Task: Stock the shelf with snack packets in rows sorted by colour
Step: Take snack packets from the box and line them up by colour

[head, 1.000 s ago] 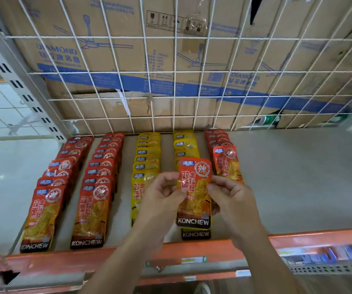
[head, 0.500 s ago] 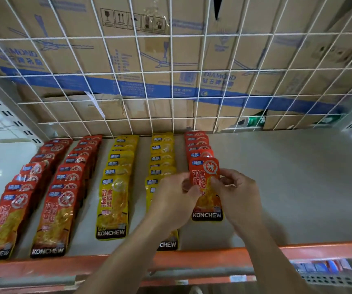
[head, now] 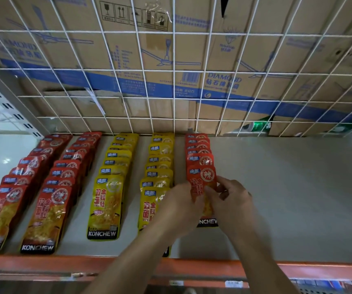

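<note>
Red packet (head: 202, 179), black KONCHEW base, pinched between left hand (head: 177, 209), right hand (head: 234, 200); shelf (head: 287, 198): yellow rows (head: 111, 187), red rows (head: 49, 187) at 9 o'clock.

The pale shelf (head: 287, 198) bears two red packet rows (head: 64, 172), two yellow rows (head: 115, 164), another red row (head: 198, 145).

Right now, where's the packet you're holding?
Head view, centre-right: the packet fronts the rightmost red row, beside a yellow row, pinched by left hand and right hand.
</note>
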Action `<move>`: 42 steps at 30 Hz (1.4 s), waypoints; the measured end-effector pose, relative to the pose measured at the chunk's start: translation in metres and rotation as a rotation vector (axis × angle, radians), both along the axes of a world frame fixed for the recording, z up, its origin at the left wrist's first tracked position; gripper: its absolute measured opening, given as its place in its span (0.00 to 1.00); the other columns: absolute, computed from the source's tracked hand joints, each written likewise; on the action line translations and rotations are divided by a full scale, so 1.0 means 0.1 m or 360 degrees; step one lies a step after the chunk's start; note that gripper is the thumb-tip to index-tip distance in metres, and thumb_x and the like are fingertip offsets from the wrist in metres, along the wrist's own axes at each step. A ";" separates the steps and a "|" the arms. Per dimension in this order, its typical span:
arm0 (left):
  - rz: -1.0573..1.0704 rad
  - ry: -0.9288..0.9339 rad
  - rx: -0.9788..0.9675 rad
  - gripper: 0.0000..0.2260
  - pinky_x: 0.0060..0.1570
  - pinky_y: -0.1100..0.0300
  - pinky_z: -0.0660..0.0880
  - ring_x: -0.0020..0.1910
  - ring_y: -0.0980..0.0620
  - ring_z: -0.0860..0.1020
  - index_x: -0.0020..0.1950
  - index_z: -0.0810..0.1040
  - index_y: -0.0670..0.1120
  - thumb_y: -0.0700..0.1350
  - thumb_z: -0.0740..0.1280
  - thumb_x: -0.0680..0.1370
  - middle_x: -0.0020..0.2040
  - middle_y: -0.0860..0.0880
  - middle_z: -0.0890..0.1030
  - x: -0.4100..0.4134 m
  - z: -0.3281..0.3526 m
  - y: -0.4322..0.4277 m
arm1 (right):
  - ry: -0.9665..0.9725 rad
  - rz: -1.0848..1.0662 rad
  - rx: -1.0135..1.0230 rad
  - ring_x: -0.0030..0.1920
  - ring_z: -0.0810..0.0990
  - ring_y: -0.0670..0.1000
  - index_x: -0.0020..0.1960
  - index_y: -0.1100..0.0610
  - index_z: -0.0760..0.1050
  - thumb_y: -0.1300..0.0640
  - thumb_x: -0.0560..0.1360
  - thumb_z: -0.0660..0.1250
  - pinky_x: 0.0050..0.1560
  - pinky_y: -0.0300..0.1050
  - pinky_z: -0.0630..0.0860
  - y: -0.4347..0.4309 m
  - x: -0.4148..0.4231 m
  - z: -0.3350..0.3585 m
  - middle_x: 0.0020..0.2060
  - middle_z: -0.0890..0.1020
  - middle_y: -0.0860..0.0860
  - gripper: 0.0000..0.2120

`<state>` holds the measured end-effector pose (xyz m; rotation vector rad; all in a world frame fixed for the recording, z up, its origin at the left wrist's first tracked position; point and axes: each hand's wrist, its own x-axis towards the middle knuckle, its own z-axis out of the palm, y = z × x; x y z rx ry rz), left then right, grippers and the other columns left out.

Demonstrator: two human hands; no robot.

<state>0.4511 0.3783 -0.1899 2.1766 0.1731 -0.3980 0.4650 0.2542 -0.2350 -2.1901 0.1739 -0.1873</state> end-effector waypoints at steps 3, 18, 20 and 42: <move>0.0012 -0.0005 0.0031 0.11 0.50 0.54 0.80 0.48 0.53 0.80 0.59 0.77 0.49 0.50 0.61 0.81 0.50 0.51 0.82 0.02 0.00 0.00 | -0.0016 -0.0011 -0.0003 0.35 0.73 0.41 0.56 0.58 0.82 0.57 0.72 0.74 0.34 0.26 0.65 0.01 -0.01 -0.01 0.43 0.80 0.54 0.14; -0.0048 -0.0323 0.0214 0.10 0.53 0.60 0.77 0.52 0.55 0.78 0.61 0.75 0.48 0.47 0.61 0.81 0.55 0.52 0.80 -0.03 0.08 0.05 | 0.0047 0.0054 -0.0115 0.35 0.73 0.42 0.54 0.63 0.80 0.58 0.77 0.67 0.33 0.27 0.68 -0.02 -0.06 0.15 0.44 0.77 0.54 0.10; -0.0069 -0.0484 0.0333 0.11 0.49 0.65 0.73 0.52 0.55 0.77 0.62 0.74 0.48 0.47 0.60 0.81 0.56 0.52 0.78 -0.05 0.17 0.10 | 0.0071 0.0078 -0.0218 0.40 0.76 0.49 0.57 0.64 0.78 0.58 0.78 0.65 0.39 0.35 0.71 -0.05 -0.08 0.22 0.48 0.78 0.57 0.12; 0.0397 -0.0297 0.1147 0.29 0.73 0.46 0.58 0.76 0.46 0.59 0.77 0.59 0.53 0.63 0.51 0.78 0.77 0.48 0.62 -1.11 0.54 1.64 | 0.0349 0.0988 -0.0998 0.76 0.37 0.62 0.78 0.44 0.44 0.40 0.81 0.49 0.72 0.67 0.43 1.06 -0.57 1.01 0.78 0.43 0.48 0.29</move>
